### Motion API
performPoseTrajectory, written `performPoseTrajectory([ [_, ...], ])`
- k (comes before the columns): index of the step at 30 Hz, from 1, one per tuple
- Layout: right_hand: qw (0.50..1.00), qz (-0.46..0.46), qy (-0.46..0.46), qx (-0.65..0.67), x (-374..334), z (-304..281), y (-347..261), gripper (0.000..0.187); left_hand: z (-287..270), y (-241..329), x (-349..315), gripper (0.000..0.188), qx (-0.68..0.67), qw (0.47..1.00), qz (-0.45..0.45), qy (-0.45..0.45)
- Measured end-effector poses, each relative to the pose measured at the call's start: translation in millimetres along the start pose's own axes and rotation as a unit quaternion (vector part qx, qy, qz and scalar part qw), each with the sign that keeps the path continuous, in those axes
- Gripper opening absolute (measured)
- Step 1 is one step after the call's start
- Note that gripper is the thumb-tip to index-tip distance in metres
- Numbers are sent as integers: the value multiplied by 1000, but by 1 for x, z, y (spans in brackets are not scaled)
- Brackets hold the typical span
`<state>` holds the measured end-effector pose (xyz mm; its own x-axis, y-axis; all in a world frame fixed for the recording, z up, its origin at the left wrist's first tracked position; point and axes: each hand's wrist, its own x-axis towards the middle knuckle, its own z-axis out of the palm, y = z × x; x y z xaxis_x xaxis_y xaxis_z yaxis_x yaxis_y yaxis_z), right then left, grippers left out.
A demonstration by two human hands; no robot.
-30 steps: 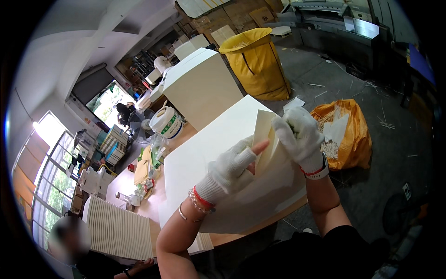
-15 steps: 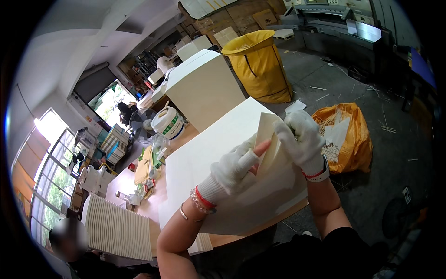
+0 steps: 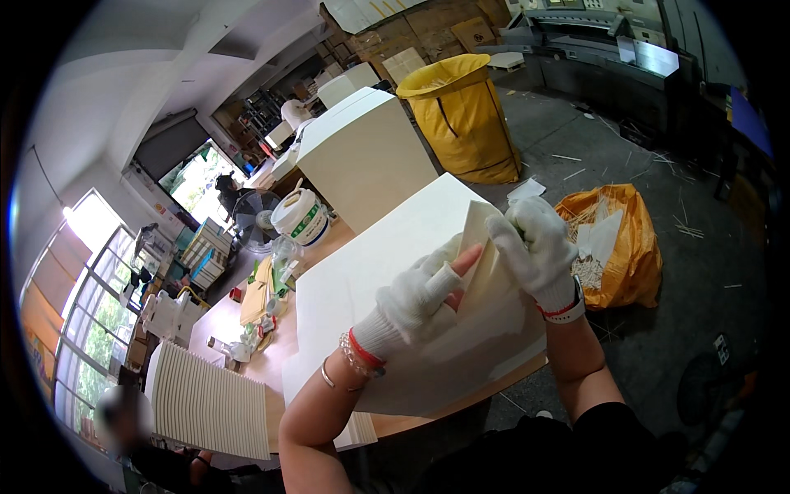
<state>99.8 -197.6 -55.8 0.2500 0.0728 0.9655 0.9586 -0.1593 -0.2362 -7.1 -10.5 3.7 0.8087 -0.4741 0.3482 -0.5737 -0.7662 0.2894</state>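
Both hands wear white knit gloves, and bare fingertips poke out of the left one. My left hand (image 3: 420,296) grips the lower left side of a folded cream paper sheet (image 3: 475,221), its thumb laid along the edge. At the sheet's right side, the curled fingers of my right hand (image 3: 535,247) close on its edge. The folded sheet stands tilted up over a large white stack of sheets (image 3: 370,263) on the table. My gloves hide part of the fold and the right fingertips.
A striped stack of pale boards (image 3: 210,403) stands at the lower left, beside a seated person (image 3: 123,420). A white bucket (image 3: 300,218), a fan (image 3: 255,221) and a tall white stack (image 3: 362,160) are behind. Yellow (image 3: 461,123) and orange (image 3: 634,247) scrap bags stand on the floor.
My hands keep nearly the same hold on the folded sheet. The seated person at the lower left has shifted slightly, and the whole view has moved a little.
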Motion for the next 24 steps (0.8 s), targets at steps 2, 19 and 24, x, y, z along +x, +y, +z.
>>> performPoseTrajectory([
  [2,997,-49,-5,-55,-2,0,5,38,0,-2,0,43,-1,1000,-2,-19],
  [19,1000,-27,-5,3,0,-1,0,25,6,-7,-1,53,4,1000,-2,13],
  [24,997,-54,-20,-58,-1,-3,2,30,-1,-1,8,44,-68,997,-16,-32],
])
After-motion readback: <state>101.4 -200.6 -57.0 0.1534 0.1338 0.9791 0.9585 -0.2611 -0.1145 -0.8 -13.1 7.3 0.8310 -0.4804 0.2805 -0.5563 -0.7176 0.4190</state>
